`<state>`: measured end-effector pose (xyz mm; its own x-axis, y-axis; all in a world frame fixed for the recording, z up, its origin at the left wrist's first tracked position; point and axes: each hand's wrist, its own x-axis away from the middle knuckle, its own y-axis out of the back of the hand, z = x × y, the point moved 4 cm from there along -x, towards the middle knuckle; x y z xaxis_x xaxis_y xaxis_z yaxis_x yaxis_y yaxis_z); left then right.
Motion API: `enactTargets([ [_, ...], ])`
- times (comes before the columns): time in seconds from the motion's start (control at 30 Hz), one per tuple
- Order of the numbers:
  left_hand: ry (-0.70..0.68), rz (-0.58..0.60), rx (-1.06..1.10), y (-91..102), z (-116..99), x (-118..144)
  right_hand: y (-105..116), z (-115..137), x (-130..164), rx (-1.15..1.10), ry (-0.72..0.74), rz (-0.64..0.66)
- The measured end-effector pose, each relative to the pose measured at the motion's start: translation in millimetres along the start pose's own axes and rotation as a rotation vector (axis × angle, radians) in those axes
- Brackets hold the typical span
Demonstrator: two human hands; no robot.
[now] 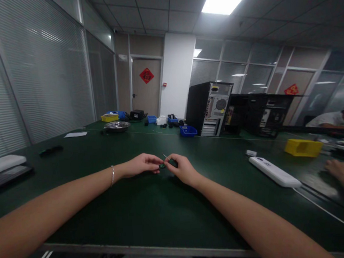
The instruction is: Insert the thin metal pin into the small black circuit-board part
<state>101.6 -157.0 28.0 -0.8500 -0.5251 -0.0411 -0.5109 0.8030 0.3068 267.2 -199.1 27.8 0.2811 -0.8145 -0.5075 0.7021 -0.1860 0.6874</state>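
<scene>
Both of my hands meet above the middle of the green table (131, 213). My left hand (142, 165), with a bracelet at the wrist, pinches a small green piece (162, 166) that looks like a circuit board. Close against it, my right hand (182, 169) is closed round a thin tool with a metal shaft (165, 157), whose tip points up and to the left. The tool's dark handle is mostly covered by the fingers, so its exact kind cannot be made out.
A white power strip (273, 171) with its cable lies at right, near a yellow bin (303, 147) and another person's hand (341, 169). Computer towers (209, 109), a blue bin (188, 131) and a metal bowl (117, 127) stand farther back. A dark object (51, 150) lies left.
</scene>
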Motion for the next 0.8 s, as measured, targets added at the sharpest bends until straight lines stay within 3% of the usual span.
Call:
enactTargets([
  [0.8, 0.02, -0.064, 0.069, -4.4, 8, -5, -2, -1, 0, 0.055, -0.02, -0.029],
])
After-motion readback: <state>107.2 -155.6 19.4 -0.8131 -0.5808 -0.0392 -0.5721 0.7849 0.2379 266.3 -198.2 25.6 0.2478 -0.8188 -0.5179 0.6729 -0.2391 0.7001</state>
